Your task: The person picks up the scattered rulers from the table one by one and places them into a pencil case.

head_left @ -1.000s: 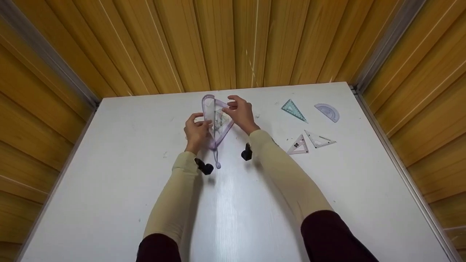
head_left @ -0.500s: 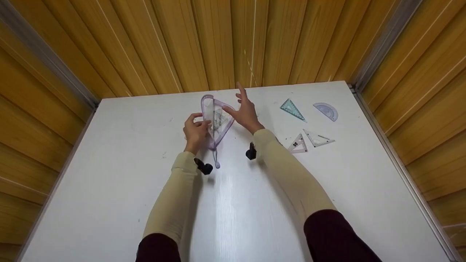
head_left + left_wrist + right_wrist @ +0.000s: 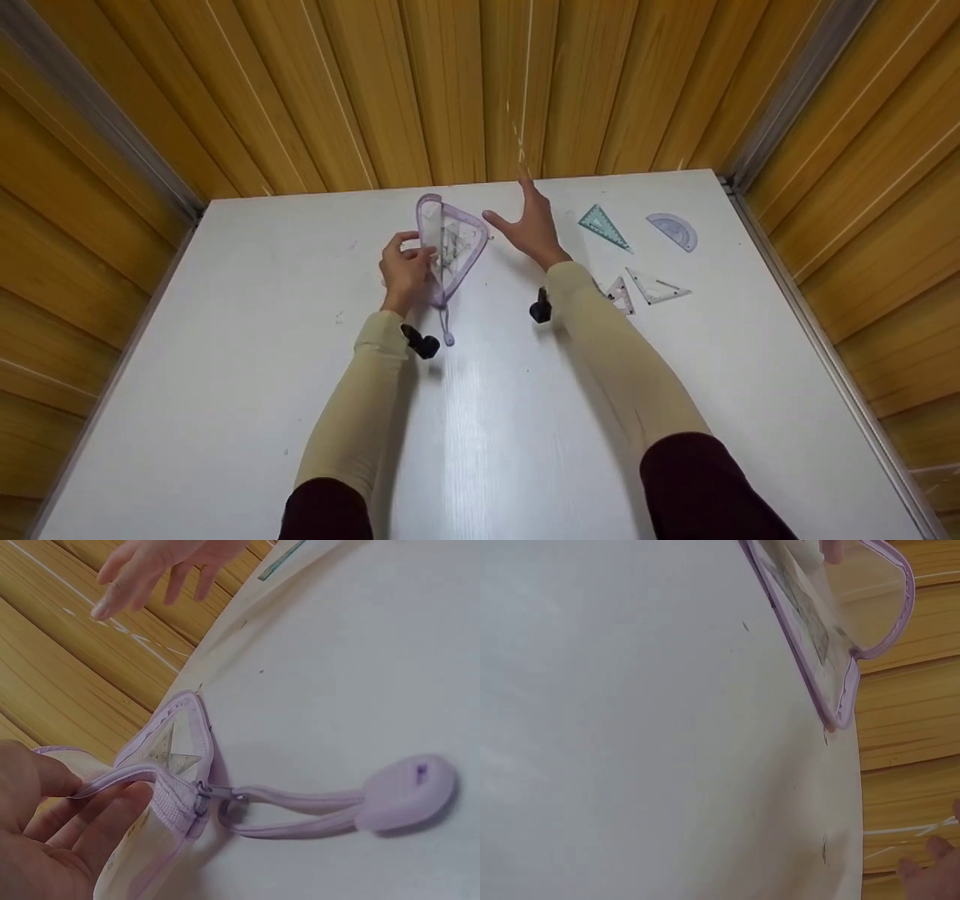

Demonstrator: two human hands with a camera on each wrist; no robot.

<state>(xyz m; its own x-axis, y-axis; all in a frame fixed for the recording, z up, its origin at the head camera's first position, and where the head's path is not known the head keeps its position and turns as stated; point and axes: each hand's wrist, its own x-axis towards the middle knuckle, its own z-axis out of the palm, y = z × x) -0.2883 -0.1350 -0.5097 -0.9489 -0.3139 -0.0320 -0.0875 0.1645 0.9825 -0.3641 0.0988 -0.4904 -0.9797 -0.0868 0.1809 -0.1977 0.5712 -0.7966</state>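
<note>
A clear zip pouch with purple edging [image 3: 469, 268] lies at the table's far middle, its mouth parted. My left hand [image 3: 403, 271] pinches the pouch's zipped edge between thumb and fingers, as the left wrist view also shows. Through the clear side, see-through pieces with printed marks [image 3: 810, 619] show inside the pouch. From the near corner a cord with a lilac zipper pull [image 3: 409, 795] trails onto the table. My right hand [image 3: 534, 229] hovers to the right of the pouch, fingers extended and thumb spread, holding nothing.
On the right lie a teal set square [image 3: 602, 227], a lilac protractor [image 3: 675, 229] and a clear set square [image 3: 640, 283]. A pinkish set square [image 3: 619, 289] is partly hidden by my right sleeve. A wood-patterned wall [image 3: 450, 90] rises behind the white table [image 3: 225, 337].
My right hand has let go of the pouch's right side and moved away to the right, its fingers spreading. My left hand keeps its pinch on the pouch, nearly still.
</note>
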